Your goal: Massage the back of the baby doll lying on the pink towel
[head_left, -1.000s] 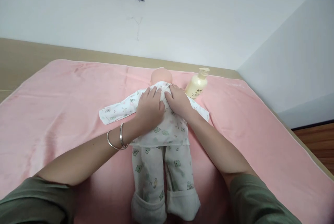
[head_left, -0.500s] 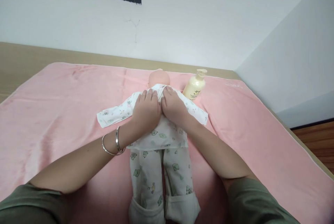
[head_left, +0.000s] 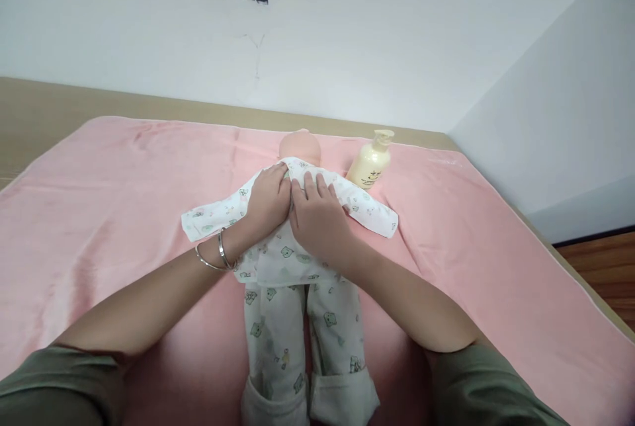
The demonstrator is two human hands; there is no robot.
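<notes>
A doll (head_left: pixel 299 147) lies on its back in a white baby shirt (head_left: pixel 282 260) with small green animal prints, its sleeves stretched out to both sides. Matching trousers (head_left: pixel 278 333) with turned-up cuffs cover its legs. At the collar, the fingers of my left hand (head_left: pixel 269 196) are bent together on the edge of the shirt front. My right hand (head_left: pixel 320 219) rests flat over the chest, fingers apart on the cloth. Both hands lie side by side, nearly touching. The fabric under my palms is hidden.
A pale yellow pump bottle (head_left: pixel 370 165) stands right of the doll's head, close to a sleeve. Beneath everything is a pink blanket (head_left: pixel 139 188) on a wooden surface (head_left: pixel 149 103). A white wall (head_left: pixel 347 36) rises behind it.
My left hand has gone from lying flat to bent fingers at the collar. My right hand has let go of the collar edge and slid down, now spread flat on the shirt.
</notes>
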